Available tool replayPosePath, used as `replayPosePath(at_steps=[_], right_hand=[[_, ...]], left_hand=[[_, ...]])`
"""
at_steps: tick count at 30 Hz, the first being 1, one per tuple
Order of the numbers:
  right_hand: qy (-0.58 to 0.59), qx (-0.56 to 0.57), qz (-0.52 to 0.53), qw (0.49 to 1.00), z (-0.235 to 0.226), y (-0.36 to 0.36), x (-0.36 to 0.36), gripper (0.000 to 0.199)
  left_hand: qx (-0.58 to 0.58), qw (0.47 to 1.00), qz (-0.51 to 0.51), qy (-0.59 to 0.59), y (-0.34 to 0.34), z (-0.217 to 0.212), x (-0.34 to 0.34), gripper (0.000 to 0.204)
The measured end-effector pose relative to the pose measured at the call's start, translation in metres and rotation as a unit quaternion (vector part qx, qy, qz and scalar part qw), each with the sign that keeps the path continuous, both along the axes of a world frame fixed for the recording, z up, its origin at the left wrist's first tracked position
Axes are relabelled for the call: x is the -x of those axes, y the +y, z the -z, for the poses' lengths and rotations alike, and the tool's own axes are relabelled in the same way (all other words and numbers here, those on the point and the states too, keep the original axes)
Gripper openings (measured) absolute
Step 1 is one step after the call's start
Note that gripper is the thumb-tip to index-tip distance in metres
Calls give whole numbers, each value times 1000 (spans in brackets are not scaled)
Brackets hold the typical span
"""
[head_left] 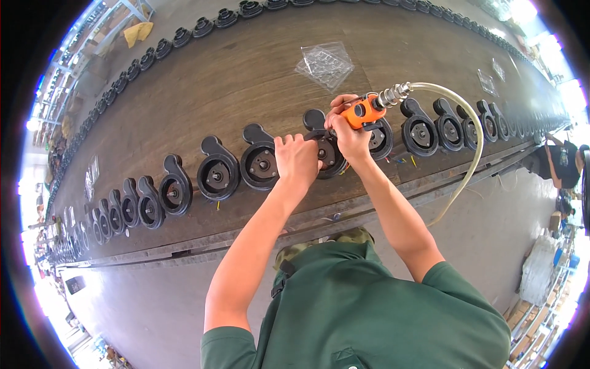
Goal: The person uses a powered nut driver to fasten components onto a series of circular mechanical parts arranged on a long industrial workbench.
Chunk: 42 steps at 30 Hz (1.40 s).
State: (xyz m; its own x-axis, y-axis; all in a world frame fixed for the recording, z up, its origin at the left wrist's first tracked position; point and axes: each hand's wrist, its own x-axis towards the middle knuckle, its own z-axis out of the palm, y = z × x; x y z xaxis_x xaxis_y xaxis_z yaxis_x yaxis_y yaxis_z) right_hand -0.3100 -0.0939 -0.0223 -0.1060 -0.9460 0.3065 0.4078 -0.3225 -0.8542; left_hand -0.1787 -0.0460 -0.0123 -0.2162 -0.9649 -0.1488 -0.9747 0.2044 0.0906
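Black housing (330,154) sits on a broad brown surface (239,83), among a row of similar round housings that runs off to both sides of it, one neighbour (259,166) just to its left and another (383,138) to its right, partly behind the tool. It lies between the two hands, its long axis running away from the person and leaning a little left, with the round-ended neck (314,119) on the far side. Both bare forearms reach up from the near side of the housing and converge on it, the left one slanting rightward, the right one slanting leftward. From the right of the housing a clear hose (478,141) arches over to the orange tool (364,112), whose hose end points up and right, away from the housing. What counts most, I judge, is how the tool's working end lines up with the housing's face; that end is hidden, so I cannot tell whether it touches. The right hand (349,136) is wrapped around the tool above the housing's right side. Close at the housing's left rim, the left hand (297,158) is knuckles up with fingers curled, its thumb toward the middle; whether it grips anything I cannot tell. Thin coloured wires (345,168) show at the housing's near right edge.
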Motion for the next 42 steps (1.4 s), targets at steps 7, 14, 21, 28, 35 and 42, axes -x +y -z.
replayPosePath(at_steps=[7, 14, 21, 28, 35, 42], right_hand=[[17, 1, -14, 1000, 5, -2, 3, 22], [7, 16, -11, 1000, 4, -5, -13, 20], [193, 44, -32, 980, 5, -17, -7, 19], [181, 35, -50, 982, -3, -15, -12, 15], [139, 28, -34, 989, 0, -12, -12, 14], [52, -25, -44, 997, -7, 30, 5, 23]], left_hand=[[-10, 1000, -5, 9, 0, -1, -2, 33], [-9, 1000, 0, 16, 2, 0, -3, 33], [8, 1000, -3, 17, 1, 2, -3, 33], [-17, 1000, 17, -10, -5, -1, -4, 36], [-15, 1000, 15, -4, -5, -1, -7, 34], [5, 1000, 20, 11, -4, 6, -8, 27]])
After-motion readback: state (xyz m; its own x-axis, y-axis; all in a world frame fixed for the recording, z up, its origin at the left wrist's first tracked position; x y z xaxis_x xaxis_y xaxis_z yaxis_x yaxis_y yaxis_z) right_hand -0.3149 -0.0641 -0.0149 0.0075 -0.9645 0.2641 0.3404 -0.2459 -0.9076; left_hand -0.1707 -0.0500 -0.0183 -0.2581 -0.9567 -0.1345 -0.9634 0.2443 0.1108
